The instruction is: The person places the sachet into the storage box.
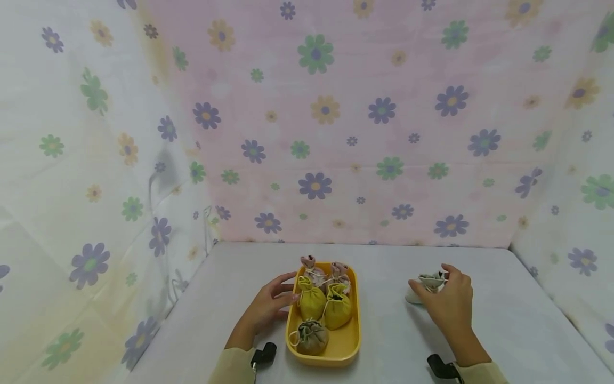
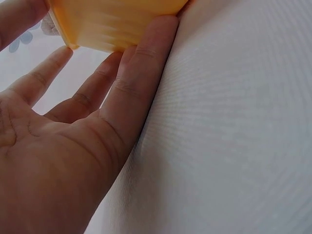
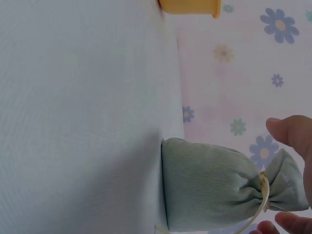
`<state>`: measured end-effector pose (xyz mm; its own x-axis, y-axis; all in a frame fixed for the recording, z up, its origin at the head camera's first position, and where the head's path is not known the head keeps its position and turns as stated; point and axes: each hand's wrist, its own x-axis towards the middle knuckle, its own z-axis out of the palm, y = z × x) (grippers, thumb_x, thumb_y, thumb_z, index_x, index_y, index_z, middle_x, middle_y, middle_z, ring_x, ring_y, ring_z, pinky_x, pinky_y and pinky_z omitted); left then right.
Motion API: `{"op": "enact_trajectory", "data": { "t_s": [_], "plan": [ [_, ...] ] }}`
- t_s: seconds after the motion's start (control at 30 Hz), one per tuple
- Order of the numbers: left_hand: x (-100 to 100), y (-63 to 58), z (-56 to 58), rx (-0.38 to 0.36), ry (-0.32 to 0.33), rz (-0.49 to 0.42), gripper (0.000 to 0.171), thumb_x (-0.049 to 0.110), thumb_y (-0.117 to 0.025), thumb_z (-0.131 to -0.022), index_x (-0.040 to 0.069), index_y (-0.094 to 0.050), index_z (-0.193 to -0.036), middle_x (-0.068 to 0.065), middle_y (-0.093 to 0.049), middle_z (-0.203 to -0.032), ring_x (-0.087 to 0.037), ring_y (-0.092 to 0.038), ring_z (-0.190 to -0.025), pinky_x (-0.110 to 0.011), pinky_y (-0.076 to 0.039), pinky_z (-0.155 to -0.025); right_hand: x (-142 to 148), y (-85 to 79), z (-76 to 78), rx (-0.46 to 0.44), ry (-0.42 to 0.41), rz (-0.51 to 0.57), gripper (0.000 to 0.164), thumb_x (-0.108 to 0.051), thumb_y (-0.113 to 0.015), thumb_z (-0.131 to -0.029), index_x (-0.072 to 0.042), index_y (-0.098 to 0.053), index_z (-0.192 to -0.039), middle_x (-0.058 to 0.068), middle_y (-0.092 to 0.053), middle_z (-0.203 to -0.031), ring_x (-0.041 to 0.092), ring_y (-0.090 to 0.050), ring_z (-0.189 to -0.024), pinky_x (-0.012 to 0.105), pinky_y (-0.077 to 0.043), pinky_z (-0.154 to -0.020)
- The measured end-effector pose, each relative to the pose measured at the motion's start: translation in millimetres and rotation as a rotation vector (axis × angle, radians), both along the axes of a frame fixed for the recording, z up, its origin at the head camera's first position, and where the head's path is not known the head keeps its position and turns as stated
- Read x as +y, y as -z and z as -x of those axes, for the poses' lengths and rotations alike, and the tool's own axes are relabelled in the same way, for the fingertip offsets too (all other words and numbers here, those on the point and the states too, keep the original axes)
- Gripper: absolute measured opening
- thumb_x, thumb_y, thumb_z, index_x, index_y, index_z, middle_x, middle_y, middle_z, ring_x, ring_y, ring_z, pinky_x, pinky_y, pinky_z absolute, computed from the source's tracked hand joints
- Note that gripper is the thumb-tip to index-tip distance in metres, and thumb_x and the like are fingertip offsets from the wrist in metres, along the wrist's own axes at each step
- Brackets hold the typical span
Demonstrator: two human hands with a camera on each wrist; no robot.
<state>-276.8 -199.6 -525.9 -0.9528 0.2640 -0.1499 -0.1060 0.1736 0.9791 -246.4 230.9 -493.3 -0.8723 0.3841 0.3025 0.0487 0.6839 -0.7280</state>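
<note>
My left hand (image 1: pixel 266 305) is at the left side of a yellow tray (image 1: pixel 349 349), its outstretched fingers (image 2: pixel 139 73) touching the tray's wall in the left wrist view. Inside the tray stand two pink patterned drawstring pouches at the back, two yellow-green pouches (image 1: pixel 338 309) in the middle and a brownish one (image 1: pixel 313 338) at the front. Off to the right, a grey-green drawstring pouch (image 3: pixel 209 183) stands upright on the table. My right hand (image 1: pixel 452 298) is around its gathered top, the thumb and fingers spread apart on either side, with a gap showing between thumb and cloth.
A white cloth covers the table (image 1: pixel 388 341). Flower-printed fabric (image 1: pixel 355 160) hangs at the back and both sides. Near each sleeve cuff is a small black device, the left one (image 1: pixel 264 354) close to the tray's front left corner.
</note>
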Motion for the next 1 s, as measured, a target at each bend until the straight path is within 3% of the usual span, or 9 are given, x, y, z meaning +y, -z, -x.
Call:
{"op": "enact_trajectory", "data": {
  "t_s": [0.2, 0.33, 0.57, 1.0],
  "plan": [
    [0.9, 0.0, -0.6, -0.001, -0.007, 0.011, 0.079, 0.043, -0.082, -0.087, 0.029, -0.045, -0.155, -0.019, -0.050, -0.153, -0.036, -0.061, -0.131, -0.047, -0.063, -0.089, 2.8, 4.0, 0.4, -0.032, 0.002, 0.021, 0.095, -0.050, -0.086, -0.081, 0.011, -0.046, -0.142, 0.026, -0.052, -0.121, 0.037, -0.050, -0.103, 0.045, -0.044, -0.076],
    [1.1, -0.5, -0.4, -0.001, -0.013, 0.015, 0.081, 0.044, -0.083, -0.086, 0.029, -0.045, -0.155, -0.019, -0.050, -0.154, -0.036, -0.061, -0.131, -0.047, -0.063, -0.089, 3.9, 4.4, -0.1, -0.014, -0.004, 0.030, 0.084, -0.041, -0.084, -0.084, 0.015, -0.050, -0.137, 0.026, -0.055, -0.117, 0.035, -0.053, -0.099, 0.041, -0.043, -0.073],
    [1.3, -0.5, -0.6, 0.000, -0.018, 0.016, 0.083, 0.044, -0.084, -0.084, 0.030, -0.044, -0.156, -0.018, -0.050, -0.154, -0.035, -0.061, -0.131, -0.046, -0.063, -0.090, 4.9, 6.1, 1.6, 0.056, 0.009, 0.006, 0.056, -0.028, -0.080, -0.088, 0.010, -0.061, -0.124, 0.020, -0.062, -0.101, 0.030, -0.056, -0.088, 0.036, -0.041, -0.070],
    [2.3, -2.9, -2.8, -0.006, -0.019, 0.016, 0.081, 0.044, -0.083, -0.085, 0.030, -0.045, -0.155, -0.018, -0.050, -0.154, -0.035, -0.061, -0.132, -0.046, -0.063, -0.090, 7.1, 5.9, 1.6, 0.132, 0.028, -0.006, 0.041, -0.023, -0.079, -0.089, 0.004, -0.067, -0.117, 0.017, -0.069, -0.097, 0.027, -0.062, -0.085, 0.028, -0.043, -0.067]
  ]
}}
